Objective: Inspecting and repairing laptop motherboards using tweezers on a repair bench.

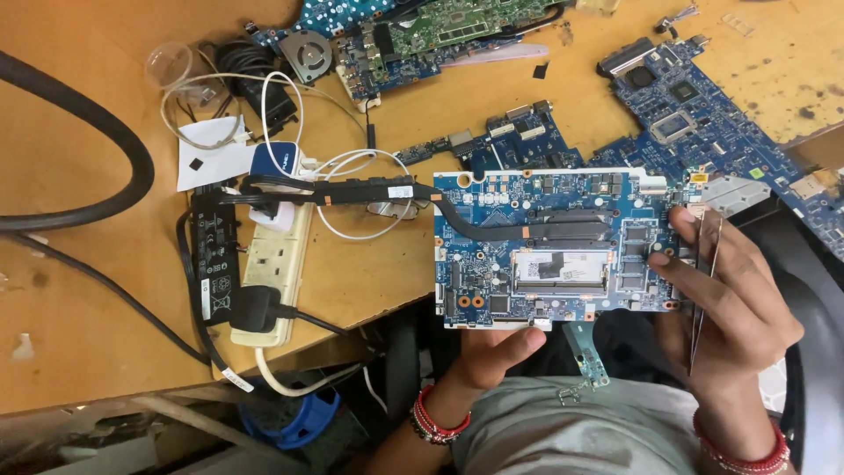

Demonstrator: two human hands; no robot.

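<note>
Head view: left hand (492, 347) cups the blue rectangular laptop motherboard (549, 246) from below, thumb on its near edge, held flat off the desk so components face up. Right hand (725, 290) pinches its right edge, fingers also closed around slim metal tweezers (706, 281). Beyond, a cream power strip (274, 268) carries plugs; clear plastic cup (169, 63) looks empty.

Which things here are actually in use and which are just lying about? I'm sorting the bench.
In use:
- blue circuit board, held between left hand and right hand
- tweezers in the right hand
- black heat pipe fixed to the board

Lying about:
- other circuit boards
- small fan
- power strip
- white cable
- black hose
</note>
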